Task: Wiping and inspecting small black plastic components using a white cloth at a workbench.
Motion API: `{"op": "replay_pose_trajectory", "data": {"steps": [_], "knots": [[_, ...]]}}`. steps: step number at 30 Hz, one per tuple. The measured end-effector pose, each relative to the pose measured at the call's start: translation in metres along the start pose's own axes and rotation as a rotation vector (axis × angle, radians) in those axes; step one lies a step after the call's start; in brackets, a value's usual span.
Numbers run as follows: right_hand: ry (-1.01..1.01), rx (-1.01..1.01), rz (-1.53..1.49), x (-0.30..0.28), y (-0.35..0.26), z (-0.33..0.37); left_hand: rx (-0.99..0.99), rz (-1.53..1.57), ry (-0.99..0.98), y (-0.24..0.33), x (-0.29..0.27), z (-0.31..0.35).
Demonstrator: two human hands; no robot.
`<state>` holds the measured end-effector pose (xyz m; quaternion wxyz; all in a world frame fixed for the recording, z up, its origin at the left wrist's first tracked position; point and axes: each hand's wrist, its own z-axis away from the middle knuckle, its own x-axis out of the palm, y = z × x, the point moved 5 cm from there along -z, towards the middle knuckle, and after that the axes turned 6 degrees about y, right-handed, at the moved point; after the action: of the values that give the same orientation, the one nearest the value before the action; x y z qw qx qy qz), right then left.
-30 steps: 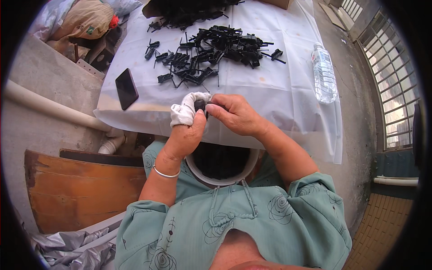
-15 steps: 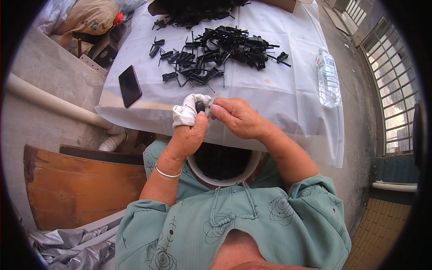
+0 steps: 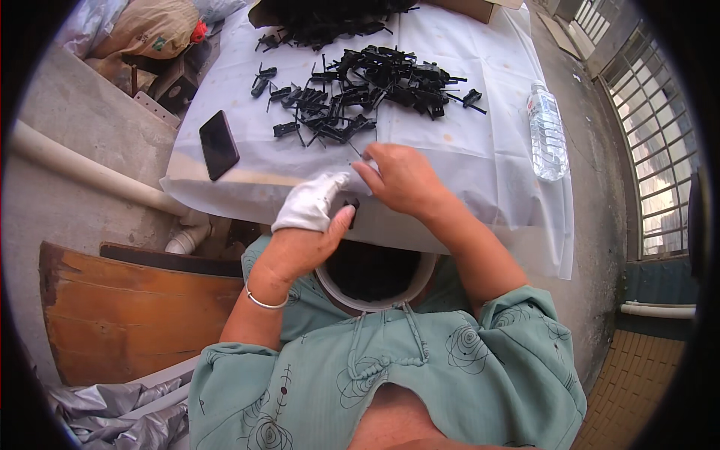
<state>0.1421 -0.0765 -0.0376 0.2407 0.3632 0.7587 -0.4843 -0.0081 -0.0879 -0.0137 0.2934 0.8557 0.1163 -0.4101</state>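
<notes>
My left hand [image 3: 304, 232] wears a white cloth glove over its fingers, while its thumb is bare. The gloved fingers are stretched out and the thumb stands apart from them. A small black plastic part [image 3: 353, 213] is beside the thumb tip, above the bucket's far side; it does not look gripped. My right hand [image 3: 401, 176] is at the near edge of a pile of black plastic clips [image 3: 397, 79], thumb and forefinger apart. A thin black stem from the pile reaches toward these fingertips. Below the hands, between my knees, a white bucket [image 3: 375, 306] holds dark contents.
A phone [image 3: 218, 145] lies at the left of the table, which has a white plastic cover [image 3: 495, 217]. A clear water bottle [image 3: 548, 133] lies at the right edge. More black parts [image 3: 330, 22] and a cardboard box [image 3: 472, 9] are at the back. Wooden boards [image 3: 135, 315] stand left.
My left hand has come nearer and its fingers have opened from around the black part, now lower. My right hand has moved slightly up and right, its thumb and forefinger parting near the pile.
</notes>
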Motion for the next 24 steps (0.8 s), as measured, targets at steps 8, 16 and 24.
{"op": "replay_pose_trajectory", "data": {"steps": [8,16,24], "knots": [[0.129,-0.141,0.288,0.005,-0.006,0.007,-0.101,0.155,0.347,-0.020,0.000,-0.027],[0.271,-0.178,-0.269,-0.019,-0.017,0.014,-0.465,0.688,0.125,-0.039,0.039,-0.027],[0.046,0.290,-0.667,-0.014,0.006,0.012,-0.583,0.897,0.001,-0.007,0.029,-0.022]]}}
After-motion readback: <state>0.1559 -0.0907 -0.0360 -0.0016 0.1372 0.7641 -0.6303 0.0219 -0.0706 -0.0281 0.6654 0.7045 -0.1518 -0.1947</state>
